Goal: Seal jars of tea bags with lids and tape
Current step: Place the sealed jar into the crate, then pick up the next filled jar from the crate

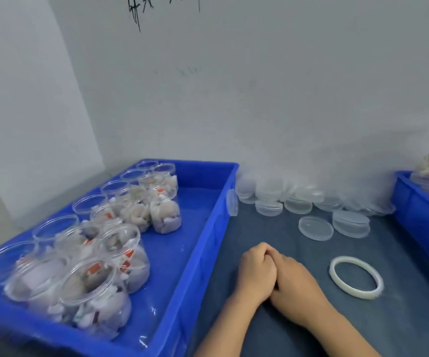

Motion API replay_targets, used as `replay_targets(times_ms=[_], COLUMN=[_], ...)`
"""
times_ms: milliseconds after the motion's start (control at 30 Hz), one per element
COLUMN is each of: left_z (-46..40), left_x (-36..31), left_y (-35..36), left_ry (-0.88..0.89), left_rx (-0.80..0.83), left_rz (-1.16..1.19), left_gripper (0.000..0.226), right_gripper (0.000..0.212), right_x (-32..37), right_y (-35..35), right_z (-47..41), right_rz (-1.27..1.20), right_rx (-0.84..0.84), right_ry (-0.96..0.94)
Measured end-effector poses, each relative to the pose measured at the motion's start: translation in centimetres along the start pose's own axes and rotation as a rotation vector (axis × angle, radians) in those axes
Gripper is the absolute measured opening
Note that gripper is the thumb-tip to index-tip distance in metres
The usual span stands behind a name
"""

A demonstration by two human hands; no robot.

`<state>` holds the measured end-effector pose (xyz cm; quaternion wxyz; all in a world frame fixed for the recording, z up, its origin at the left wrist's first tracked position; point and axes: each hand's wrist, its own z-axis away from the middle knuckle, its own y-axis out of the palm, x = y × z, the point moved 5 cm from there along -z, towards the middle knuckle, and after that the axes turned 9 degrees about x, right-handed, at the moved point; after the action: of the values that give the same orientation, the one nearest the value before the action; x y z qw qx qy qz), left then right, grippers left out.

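Left hand (255,270) and right hand (294,279) clasped together, holding nothing, on dark table; open clear plastic tea-bag jars (105,256) wait in blue crate (195,253); sealing not started, next fetch clear round lid (315,227), white tape ring (357,277) beside

Black handwritten scrawl (154,10) on the wall (259,86) is there, but illegible.
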<state>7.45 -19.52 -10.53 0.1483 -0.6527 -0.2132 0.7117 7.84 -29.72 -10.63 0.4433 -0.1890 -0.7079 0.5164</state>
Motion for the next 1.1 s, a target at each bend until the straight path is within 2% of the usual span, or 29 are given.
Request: replay_targets(times_ms=[100, 200, 233, 333, 400, 500, 600, 767, 900, 1000, 1100], left_z=[0.9, 2.3, 3.0, 4.9, 5.6, 5.9, 4.4, 0.6, -2.0, -3.2, -3.8], left_x=[-1.2, -3.5, -4.6, -8.3, -10.3, -11.8, -10.3, -4.5, 0.1, 1.3, 0.7], left_y=[-1.0, -3.0, -3.9, -7.7, -11.0, -16.1, -20.7, -26.2, -27.4, -27.6, -27.3], left_ry=[-0.014, 0.02, 0.053, 0.136, 0.115, 0.07, -0.009, -0.15, -0.201, -0.168, -0.113], left_rx=[0.085, 0.097, 0.055, -0.128, -0.234, -0.326, -0.313, -0.296, -0.183, -0.181, -0.201], left_rz=[-0.057, -0.207, -0.264, -0.43, -0.526, -0.621, -0.652, -0.898, -1.068, -1.068, -1.03], left_gripper=[0.027, 0.022, 0.023, 0.046, 0.052, 0.04, 0.032, 0.04, 0.049, 0.04, 0.018], right_gripper=[0.041, 0.024, 0.019, 0.01, 0.012, 0.019, 0.019, 0.048, 0.072, 0.069, 0.062], right_x=[0.3, 2.3, 3.5, 8.1, 11.1, 15.0, 17.6, 20.3, 20.5, 20.0, 19.4], right_y=[-0.7, -3.1, -4.2, -7.3, -8.7, -9.0, -8.2, -4.3, -0.6, 0.3, -0.3], right_z=[-0.1, -0.7, -1.0, -2.3, -4.2, -8.5, -12.1, -15.9, -18.0, -18.7, -19.0], right_rz=[0.05, 0.154, 0.127, -0.124, -0.176, -0.046, -0.024, 0.082, 0.196, 0.206, 0.298], right_rx=[0.036, -0.039, -0.089, -0.241, -0.304, -0.255, -0.182, 0.024, 0.164, 0.127, 0.051], right_ry=[0.005, -0.048, -0.091, -0.257, -0.348, -0.371, -0.338, -0.22, -0.162, -0.127, -0.121])
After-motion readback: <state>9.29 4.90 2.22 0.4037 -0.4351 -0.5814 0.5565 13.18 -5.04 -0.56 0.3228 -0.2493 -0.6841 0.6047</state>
